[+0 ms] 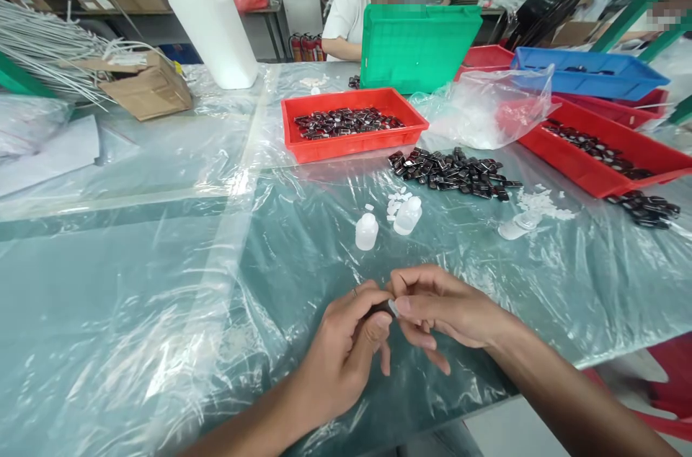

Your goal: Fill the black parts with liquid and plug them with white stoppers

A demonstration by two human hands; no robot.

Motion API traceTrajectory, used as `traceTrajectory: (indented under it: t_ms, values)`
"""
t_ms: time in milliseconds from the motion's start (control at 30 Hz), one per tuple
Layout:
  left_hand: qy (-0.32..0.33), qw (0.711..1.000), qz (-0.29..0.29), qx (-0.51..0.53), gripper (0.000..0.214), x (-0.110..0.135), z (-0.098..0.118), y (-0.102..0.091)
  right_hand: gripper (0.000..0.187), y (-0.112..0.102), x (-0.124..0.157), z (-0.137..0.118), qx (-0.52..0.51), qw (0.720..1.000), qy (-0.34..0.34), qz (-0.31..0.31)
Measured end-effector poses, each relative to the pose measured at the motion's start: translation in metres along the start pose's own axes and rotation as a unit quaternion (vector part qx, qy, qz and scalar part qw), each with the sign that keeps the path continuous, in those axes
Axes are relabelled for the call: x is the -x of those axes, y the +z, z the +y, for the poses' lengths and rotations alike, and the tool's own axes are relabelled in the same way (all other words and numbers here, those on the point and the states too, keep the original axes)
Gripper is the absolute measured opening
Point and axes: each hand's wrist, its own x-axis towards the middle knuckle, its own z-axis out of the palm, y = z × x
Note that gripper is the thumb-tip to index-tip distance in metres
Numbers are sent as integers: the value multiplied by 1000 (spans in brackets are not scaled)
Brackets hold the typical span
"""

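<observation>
L hand (342, 343) is pinching blk part (380, 308) nr front edge of table (130, 262); R hand (457, 309) is pinching white pc. (393, 308) at its tip.

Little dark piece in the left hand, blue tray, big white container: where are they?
Little dark piece (380, 308): head view, its dark side.
Blue tray (587, 84): head view, front wall.
Big white container (210, 21): head view, its body.
</observation>
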Motion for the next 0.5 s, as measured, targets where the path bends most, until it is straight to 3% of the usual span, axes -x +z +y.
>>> traceTrajectory:
  t_ms: [300, 500]
  values:
    - [6, 998, 10, -60, 22, 3, -7, -7, 29, 2, -8, 3, -2, 1000, 22, 17]
    - [19, 983, -8, -185, 20, -5, 5, -15, 32, 3, 6, -3, 64, 997, -35, 40]
